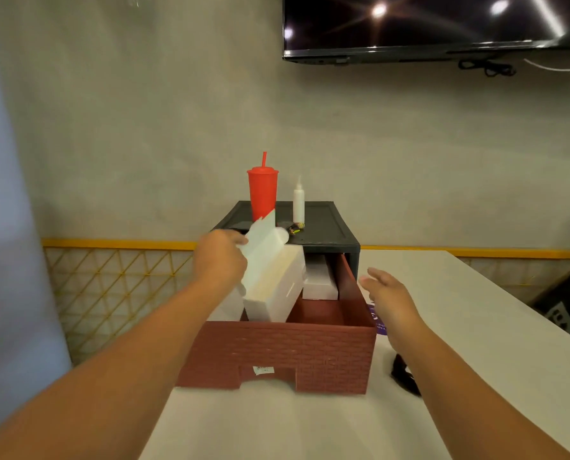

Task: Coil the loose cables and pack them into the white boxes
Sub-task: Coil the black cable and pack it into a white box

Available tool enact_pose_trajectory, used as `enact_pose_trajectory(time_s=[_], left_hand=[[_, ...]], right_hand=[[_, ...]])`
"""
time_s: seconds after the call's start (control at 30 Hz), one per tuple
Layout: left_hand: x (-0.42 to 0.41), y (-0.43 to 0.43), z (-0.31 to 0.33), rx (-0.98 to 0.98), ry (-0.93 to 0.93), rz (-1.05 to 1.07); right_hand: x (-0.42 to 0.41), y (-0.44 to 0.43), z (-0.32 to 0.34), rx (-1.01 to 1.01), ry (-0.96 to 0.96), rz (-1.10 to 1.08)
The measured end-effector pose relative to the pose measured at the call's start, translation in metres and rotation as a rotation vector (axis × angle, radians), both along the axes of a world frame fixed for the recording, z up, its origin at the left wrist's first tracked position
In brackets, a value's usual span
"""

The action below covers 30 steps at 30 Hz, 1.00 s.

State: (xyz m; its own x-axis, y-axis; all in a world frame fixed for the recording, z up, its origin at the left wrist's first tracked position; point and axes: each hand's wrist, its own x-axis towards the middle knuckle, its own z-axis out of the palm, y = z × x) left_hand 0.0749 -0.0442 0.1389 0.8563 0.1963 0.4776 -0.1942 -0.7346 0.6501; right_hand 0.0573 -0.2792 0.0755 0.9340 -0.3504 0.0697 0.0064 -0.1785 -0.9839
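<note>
Left grip (220,257) pinches the white box (277,287) near its flap. It looks light, crushable card: hold its sides. Right grip (386,293) hovers spread.

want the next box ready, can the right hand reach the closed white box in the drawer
Probably yes: the right hand is open and empty beside the drawer, and the closed white box lies uncovered near that side. The open white box in the left hand sits left of it.
</note>
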Motion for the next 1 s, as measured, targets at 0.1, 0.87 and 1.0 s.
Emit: enact_pose_trajectory(time_s=[0.1, 0.87, 1.0], left_hand=[[-0.018, 0.002, 0.024, -0.179, -0.314, -0.068], [-0.107, -0.011, -0.095, -0.603, -0.027, -0.371], [-0.108, -0.006, -0.124, -0.510, 0.159, -0.398]], right_hand=[[-0.012, -0.006, 0.021, -0.049, -0.187, 0.052], [-0.125, 0.001, -0.076, -0.032, -0.110, 0.412], [-0.124, 0.004, -0.088, -0.047, -0.091, 0.389]])
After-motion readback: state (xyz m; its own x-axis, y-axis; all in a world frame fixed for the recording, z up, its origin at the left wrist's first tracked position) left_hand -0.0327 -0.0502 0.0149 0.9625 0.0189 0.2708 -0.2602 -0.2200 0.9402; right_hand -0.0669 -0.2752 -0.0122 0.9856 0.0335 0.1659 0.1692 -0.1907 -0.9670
